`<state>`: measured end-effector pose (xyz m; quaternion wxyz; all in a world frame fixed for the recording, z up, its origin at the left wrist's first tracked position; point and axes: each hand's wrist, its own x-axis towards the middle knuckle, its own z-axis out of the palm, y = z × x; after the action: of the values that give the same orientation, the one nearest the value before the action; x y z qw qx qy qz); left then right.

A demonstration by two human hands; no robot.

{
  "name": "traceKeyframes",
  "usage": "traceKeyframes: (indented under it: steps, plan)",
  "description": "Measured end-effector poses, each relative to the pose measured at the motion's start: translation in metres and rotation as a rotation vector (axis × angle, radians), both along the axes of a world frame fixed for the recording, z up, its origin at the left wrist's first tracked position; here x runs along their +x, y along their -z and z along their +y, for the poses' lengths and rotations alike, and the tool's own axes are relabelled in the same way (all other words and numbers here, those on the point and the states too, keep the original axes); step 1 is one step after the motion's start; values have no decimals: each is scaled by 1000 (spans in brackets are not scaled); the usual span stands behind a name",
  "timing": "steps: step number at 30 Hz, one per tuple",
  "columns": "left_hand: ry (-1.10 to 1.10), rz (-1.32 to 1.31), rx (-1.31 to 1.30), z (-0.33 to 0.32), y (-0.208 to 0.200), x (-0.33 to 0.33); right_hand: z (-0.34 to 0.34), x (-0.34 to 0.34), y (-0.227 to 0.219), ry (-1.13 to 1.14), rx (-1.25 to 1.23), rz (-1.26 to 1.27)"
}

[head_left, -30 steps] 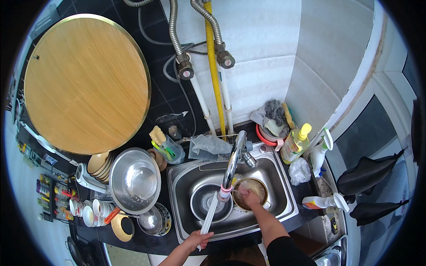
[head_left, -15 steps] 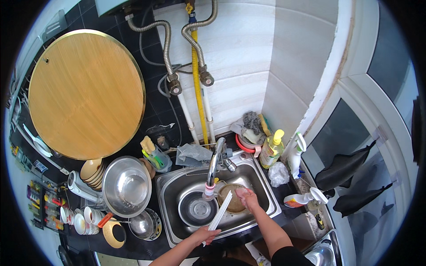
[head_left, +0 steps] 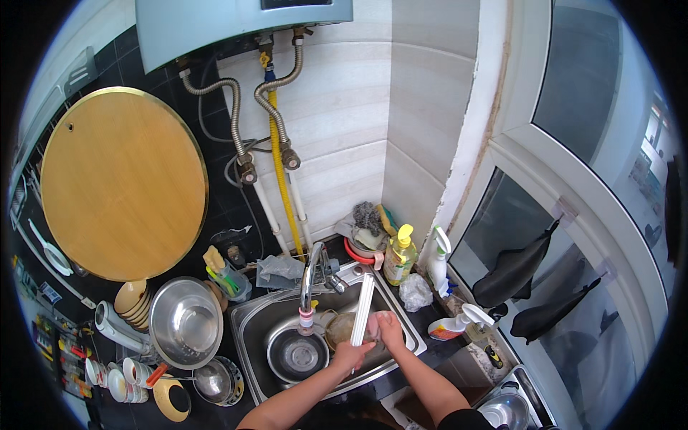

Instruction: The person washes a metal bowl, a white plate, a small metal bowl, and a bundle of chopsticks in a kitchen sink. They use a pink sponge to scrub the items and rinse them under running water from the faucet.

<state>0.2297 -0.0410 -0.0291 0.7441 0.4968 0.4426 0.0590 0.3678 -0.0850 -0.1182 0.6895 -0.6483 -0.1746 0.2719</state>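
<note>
My left hand (head_left: 352,356) is closed round the lower part of a bundle of long white chopsticks (head_left: 364,304), which tilts up over the sink (head_left: 247,333). Close beside the bundle is my right hand (head_left: 391,332), its fingers curled. Something pinkish shows at its fingertips, too small to name. Below, in the sink, lie a round metal pan (head_left: 295,355) on the left and a brownish, shallow round vessel (head_left: 337,330), partly hidden by the chopsticks and hands. The chrome faucet (head_left: 308,276) rises above the left pan.
Left of the sink stand a large steel basin (head_left: 188,322), stacked bowls (head_left: 130,301), small cups and a steel ladle. A yellow-capped soap bottle (head_left: 400,258), spray bottles (head_left: 437,261) and a crumpled plastic bag (head_left: 416,292) line the right side. A round wooden board (head_left: 123,183) leans at left.
My hands have come closer together, the right now next to the chopsticks. The bundle stands more upright. The whole view has shifted, showing more of the water heater above.
</note>
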Motion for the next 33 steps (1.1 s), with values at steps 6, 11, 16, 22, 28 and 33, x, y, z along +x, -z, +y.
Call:
traceKeyframes:
  steps: [6, 11, 16, 22, 28, 33]
  plan:
    - [-88, -95, -24, -4, -11, 34, -21, 12, -42, -79, 246, 758]
    - [-132, -142, -109, 2, -23, 57, -32, 23, -74, -130, 219, 700]
    - [-180, -194, -114, 12, -29, 80, -23, 42, -98, -147, 106, 565]
    - [-194, -275, -223, 34, -47, 112, 13, 78, -84, 15, 24, -9]
    - [-289, -382, -290, 71, -54, 145, 65, 114, -151, 365, -50, -822]
    - [-266, -398, -273, 86, -49, 169, 90, 160, -152, 214, -159, -743]
